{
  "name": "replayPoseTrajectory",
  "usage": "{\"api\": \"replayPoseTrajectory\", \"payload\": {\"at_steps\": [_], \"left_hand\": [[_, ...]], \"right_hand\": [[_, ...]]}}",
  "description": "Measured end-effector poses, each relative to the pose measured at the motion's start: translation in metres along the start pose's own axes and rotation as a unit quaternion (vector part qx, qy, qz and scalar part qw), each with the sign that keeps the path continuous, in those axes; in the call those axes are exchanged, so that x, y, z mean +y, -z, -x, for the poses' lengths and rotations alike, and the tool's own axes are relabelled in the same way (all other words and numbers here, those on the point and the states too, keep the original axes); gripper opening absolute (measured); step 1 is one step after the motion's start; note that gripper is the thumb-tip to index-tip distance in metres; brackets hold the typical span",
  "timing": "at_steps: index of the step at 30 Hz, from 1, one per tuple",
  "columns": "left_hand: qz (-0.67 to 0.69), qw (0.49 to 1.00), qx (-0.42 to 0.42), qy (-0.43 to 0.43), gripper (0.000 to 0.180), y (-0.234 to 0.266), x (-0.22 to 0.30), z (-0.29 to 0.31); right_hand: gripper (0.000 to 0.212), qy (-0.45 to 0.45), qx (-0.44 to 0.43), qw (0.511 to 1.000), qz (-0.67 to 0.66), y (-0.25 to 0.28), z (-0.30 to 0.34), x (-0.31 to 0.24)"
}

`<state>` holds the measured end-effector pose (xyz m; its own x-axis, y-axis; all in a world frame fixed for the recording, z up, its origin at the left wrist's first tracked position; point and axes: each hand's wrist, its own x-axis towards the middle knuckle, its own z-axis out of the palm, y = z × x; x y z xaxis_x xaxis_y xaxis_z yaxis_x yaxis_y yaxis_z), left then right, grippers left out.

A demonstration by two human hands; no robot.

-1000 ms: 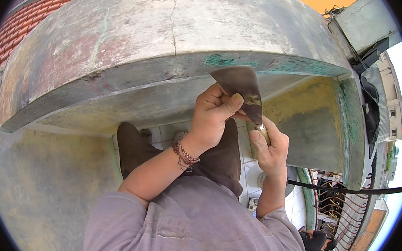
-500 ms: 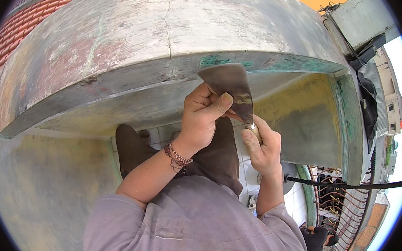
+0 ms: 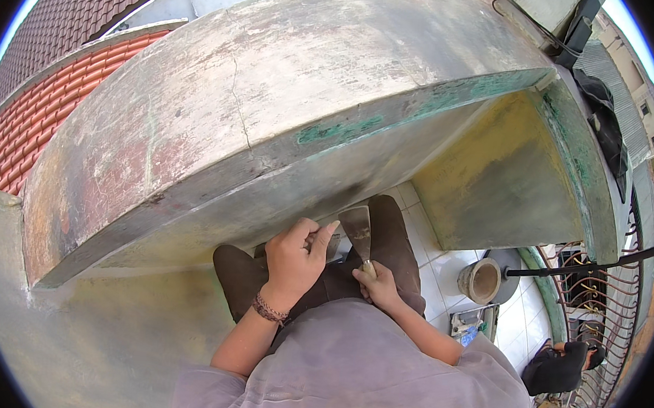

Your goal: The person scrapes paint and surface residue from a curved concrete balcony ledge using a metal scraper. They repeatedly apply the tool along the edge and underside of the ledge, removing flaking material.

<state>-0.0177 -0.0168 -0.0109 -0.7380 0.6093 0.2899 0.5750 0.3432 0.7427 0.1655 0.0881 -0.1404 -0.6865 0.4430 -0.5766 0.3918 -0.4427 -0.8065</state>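
A wide-bladed scraper point(image 3: 357, 230) points upward in my right hand point(image 3: 379, 285), which is wrapped round its handle close to my body. The blade is dark, with worn, pale patches. My left hand point(image 3: 297, 255) is raised beside the blade, apart from it. Its fingers are loosely bent and the thumb stands away from them; I see nothing held there. Beyond both hands runs a curved concrete ledge point(image 3: 313, 74), with a crack and scuffed paint. Green patches point(image 3: 340, 131) show along its near edge.
At the right stand a round pot point(image 3: 479, 281) and a tray-like container point(image 3: 473, 323) on white tiles point(image 3: 450, 288). A black bar point(image 3: 588, 268) crosses near a curved metal railing point(image 3: 621, 331). Black cloth point(image 3: 605, 129) hangs from the ledge's end; red roof tiles point(image 3: 69, 99) lie at the left.
My right hand has lowered the scraper toward my lap. My left hand has let go of the blade and moved down. The view has turned, showing more roof and the pot.
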Motion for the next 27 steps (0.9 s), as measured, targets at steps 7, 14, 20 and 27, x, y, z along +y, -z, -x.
{"api": "replayPoseTrajectory", "payload": {"at_steps": [7,14,20,27], "left_hand": [[-0.333,0.872,0.230,-0.278,0.057,0.028,0.043,-0.042],[-0.369,0.896,0.103,-0.225,0.068,0.004,0.003,-0.031],[-0.015,0.948,0.131,-0.289,0.050,0.034,0.045,-0.020],[0.571,0.733,-0.111,-0.352,0.032,0.116,0.143,-0.002]], "right_hand": [[0.018,-0.037,0.022,0.999,0.022,-0.005,-0.014,-0.011],[0.021,-0.060,0.022,0.998,-0.020,0.004,-0.022,-0.009],[0.024,-0.002,-0.015,1.000,-0.018,0.004,-0.015,-0.011],[0.027,-0.017,-0.005,1.000,-0.003,0.000,-0.027,-0.005]]}}
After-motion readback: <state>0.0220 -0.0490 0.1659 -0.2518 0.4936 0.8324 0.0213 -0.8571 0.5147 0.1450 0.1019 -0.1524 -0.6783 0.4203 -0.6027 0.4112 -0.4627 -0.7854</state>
